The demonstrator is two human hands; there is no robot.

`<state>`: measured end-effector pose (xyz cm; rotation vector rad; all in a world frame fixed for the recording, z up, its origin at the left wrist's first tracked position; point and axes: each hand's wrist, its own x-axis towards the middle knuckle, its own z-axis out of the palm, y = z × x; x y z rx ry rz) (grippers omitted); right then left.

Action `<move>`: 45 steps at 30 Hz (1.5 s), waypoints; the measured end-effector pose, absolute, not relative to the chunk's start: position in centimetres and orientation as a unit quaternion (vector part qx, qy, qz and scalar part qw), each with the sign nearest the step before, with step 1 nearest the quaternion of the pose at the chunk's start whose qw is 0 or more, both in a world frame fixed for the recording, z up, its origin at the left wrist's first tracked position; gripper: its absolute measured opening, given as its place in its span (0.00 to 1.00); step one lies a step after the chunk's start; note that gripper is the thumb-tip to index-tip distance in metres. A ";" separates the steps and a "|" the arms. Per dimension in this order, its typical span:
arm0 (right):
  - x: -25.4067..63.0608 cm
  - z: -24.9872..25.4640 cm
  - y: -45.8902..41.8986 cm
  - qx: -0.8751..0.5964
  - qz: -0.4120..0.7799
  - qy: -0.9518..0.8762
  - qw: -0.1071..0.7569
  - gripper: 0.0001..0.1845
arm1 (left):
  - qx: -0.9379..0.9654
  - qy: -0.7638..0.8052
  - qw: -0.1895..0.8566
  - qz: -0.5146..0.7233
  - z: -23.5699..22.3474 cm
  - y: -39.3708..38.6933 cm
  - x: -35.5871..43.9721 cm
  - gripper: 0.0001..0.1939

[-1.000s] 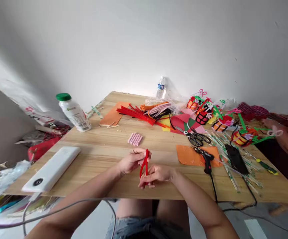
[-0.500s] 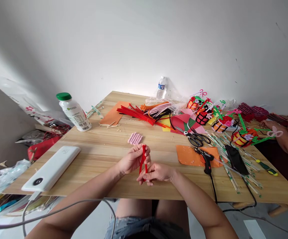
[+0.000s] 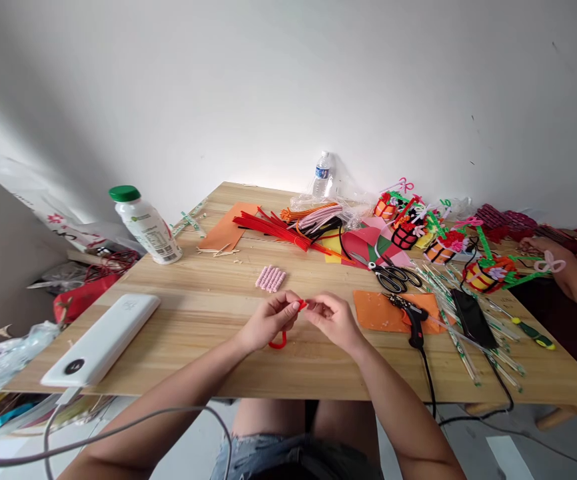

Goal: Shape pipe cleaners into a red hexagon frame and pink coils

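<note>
Left hand [image 3: 268, 321] is pinching the red pipe cleaner [image 3: 277, 344]: tip out toward my right hand [image 3: 336, 321], bent loop hanging below. Right fingertips are at that tip; can't tell if gripping or only touching. Pipe cleaner sits left of the hot glue gun [image 3: 416, 328], over the table [image 3: 193, 320].

Room: strip of open wood between right hand and the orange sheet [image 3: 371, 310] under the gun; wider stretch left of the gun, out to the power bank [image 3: 106, 340]. Front edge is on my side of the gun; both forearms cross it.

Counts: 1 gun; right of it, 1 phone [image 3: 472, 320], 1 screwdriver [image 3: 533, 333]; beyond-left, 1 water bottle [image 3: 322, 175], 1 green-capped bottle [image 3: 148, 230], 1 pink coiled block [image 3: 270, 279]; beyond-right, at least 4 flower baskets [image 3: 486, 277].
</note>
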<state>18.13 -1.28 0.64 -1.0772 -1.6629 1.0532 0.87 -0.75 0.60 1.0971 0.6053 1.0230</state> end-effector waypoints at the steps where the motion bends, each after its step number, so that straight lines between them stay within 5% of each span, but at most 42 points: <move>1: 18.3 0.9 -1.3 -0.414 0.417 -0.668 0.456 0.14 | 0.513 0.280 0.681 0.442 0.6 -0.9 0.9 0.18; 11: 18.1 1.5 -1.8 -0.326 0.462 -0.669 0.482 0.10 | 0.566 0.306 0.637 0.425 1.3 -1.9 0.9 0.20; 30: 18.3 2.3 -2.0 -0.352 0.294 -0.764 0.454 0.07 | 0.592 0.357 0.647 0.322 2.1 -1.8 0.0 0.19; 36: 18.3 2.0 -1.8 -0.366 0.250 -0.786 0.430 0.07 | 0.720 0.365 0.383 0.449 1.1 -2.0 0.2 0.06; 45: 18.5 1.1 -1.4 -0.352 0.159 -0.830 0.403 0.03 | 0.817 0.333 0.225 0.414 -0.2 -1.7 -0.2 0.12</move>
